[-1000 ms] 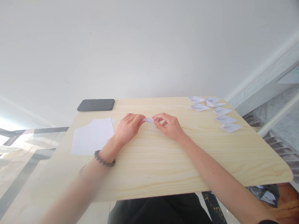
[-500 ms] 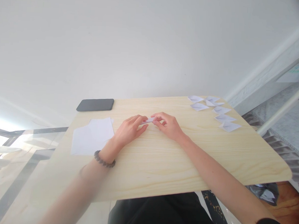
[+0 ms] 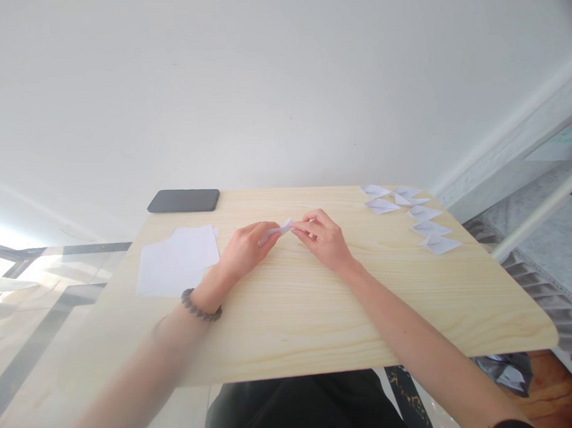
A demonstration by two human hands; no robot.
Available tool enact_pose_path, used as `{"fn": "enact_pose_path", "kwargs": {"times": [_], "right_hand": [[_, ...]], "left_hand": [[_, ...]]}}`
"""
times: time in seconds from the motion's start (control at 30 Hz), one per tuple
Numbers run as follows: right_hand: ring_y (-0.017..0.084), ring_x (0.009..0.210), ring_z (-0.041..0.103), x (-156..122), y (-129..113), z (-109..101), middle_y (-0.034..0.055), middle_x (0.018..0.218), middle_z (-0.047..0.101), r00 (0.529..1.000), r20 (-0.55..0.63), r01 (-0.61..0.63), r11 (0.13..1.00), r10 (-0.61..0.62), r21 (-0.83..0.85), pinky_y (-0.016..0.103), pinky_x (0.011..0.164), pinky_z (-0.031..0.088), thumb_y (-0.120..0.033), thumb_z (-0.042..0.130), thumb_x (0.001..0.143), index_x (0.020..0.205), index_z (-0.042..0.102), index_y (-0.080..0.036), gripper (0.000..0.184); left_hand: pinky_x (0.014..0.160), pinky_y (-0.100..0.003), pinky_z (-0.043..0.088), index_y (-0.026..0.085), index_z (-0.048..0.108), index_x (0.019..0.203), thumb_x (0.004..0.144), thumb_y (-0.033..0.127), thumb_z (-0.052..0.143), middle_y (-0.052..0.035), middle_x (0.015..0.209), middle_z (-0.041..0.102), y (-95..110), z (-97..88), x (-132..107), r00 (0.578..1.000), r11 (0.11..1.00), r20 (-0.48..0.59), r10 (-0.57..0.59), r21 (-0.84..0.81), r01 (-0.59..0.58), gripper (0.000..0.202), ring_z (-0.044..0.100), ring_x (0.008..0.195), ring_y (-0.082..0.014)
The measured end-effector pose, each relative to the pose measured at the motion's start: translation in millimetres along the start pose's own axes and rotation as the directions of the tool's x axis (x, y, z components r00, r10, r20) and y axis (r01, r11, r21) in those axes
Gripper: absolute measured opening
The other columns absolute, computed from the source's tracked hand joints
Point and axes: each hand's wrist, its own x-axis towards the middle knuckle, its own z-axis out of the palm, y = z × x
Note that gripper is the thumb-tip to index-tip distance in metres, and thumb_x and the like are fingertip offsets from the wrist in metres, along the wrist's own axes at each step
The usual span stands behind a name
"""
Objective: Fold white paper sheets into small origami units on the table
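A small piece of folded white paper [image 3: 281,229] is held between my two hands, above the middle of the table. My left hand [image 3: 250,247] is closed on its left part, thumb below and fingers over the top. My right hand [image 3: 323,239] pinches the paper's right end between thumb and fingertips. The fingers cover part of the paper, so its full shape is hidden. Left of my left hand lie white paper sheets [image 3: 175,262], overlapping one another. Several folded white paper pieces [image 3: 440,244], pointed at the ends, lie at the far right.
The light wooden table [image 3: 308,330] has rounded corners and meets a white wall [image 3: 273,98] at the back. A dark phone [image 3: 184,200] lies at its back left. Below the right edge, a dark plastic bag [image 3: 508,369] with white contents sits near the floor.
The folded paper has tilted, its right end now higher, and more of it shows. My right fingers have shifted to its right tip, while my left hand has closed further on it.
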Motion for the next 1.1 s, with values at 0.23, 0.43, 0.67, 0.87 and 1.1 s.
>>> {"fn": "enact_pose_path", "kwargs": {"times": [0.23, 0.43, 0.67, 0.87, 1.1], "right_hand": [[0.009, 0.061, 0.053, -0.7, -2.3, 2.0, 0.0037, 0.092, 0.053, 0.999, 0.031, 0.011, 1.0, -0.011, -0.004, 0.025, 0.057, 0.046, -0.034, 0.049, 0.085, 0.096, 0.067, -0.027, 0.022], [0.008, 0.061, 0.053, -0.9, -1.0, 1.9, 0.0033, 0.093, 0.051, 0.999, 0.039, -0.003, 1.0, 0.003, -0.004, 0.025, 0.056, 0.045, -0.034, 0.052, 0.083, 0.09, 0.068, -0.026, 0.019], [0.011, 0.074, 0.057, 0.2, -3.0, -0.7, 0.0036, 0.096, 0.052, 0.992, 0.119, 0.047, 0.995, -0.036, -0.09, 0.024, 0.063, 0.046, -0.03, 0.047, 0.086, 0.084, 0.067, -0.025, 0.021], [0.014, 0.083, 0.06, 2.0, 1.3, 0.3, 0.0057, 0.116, 0.05, 0.999, 0.039, -0.009, 1.0, 0.008, 0.022, 0.028, 0.073, 0.049, -0.03, 0.048, 0.085, 0.087, 0.066, -0.024, 0.019], [0.017, 0.089, 0.061, 2.8, 7.1, -0.1, 0.0045, 0.095, 0.064, 0.999, 0.038, 0.01, 0.998, -0.013, 0.066, 0.032, 0.081, 0.048, -0.027, 0.046, 0.087, 0.093, 0.065, -0.023, 0.02]], "left_hand": [[0.056, -0.022, 0.044, 0.019, 0.06, 0.095, 0.087, 0.031, 0.048, -0.0025, 0.078, 0.067, 1.3, -0.8, 0.7, 0.997, 0.998, 0.037, 0.061, -0.013, -0.061, 0.019, 0.058, 0.059, -0.0107], [0.064, -0.026, 0.044, 0.019, 0.061, 0.091, 0.087, 0.027, 0.047, -0.0025, 0.076, 0.066, 0.1, -1.9, 1.2, 0.986, 0.986, 0.052, 0.158, 0.042, -0.161, 0.016, 0.059, 0.066, -0.0128], [0.065, -0.028, 0.043, 0.02, 0.062, 0.09, 0.088, 0.026, 0.045, -0.0021, 0.071, 0.065, 1.0, -3.1, 3.1, 0.972, 0.966, 0.064, 0.226, 0.114, -0.232, 0.018, 0.058, 0.065, -0.0131], [0.071, -0.031, 0.045, 0.021, 0.06, 0.102, 0.087, 0.015, 0.044, -0.0041, 0.089, 0.067, -2.0, -2.3, 2.7, 0.971, 0.963, 0.062, 0.231, 0.127, -0.238, 0.023, 0.06, 0.077, -0.0156], [0.074, -0.029, 0.05, 0.023, 0.049, 0.118, 0.088, 0.014, 0.039, -0.0058, 0.111, 0.06, -3.9, 0.0, 1.1, 0.991, 0.99, 0.086, 0.099, 0.096, -0.107, 0.033, 0.059, 0.095, -0.0168]]}}
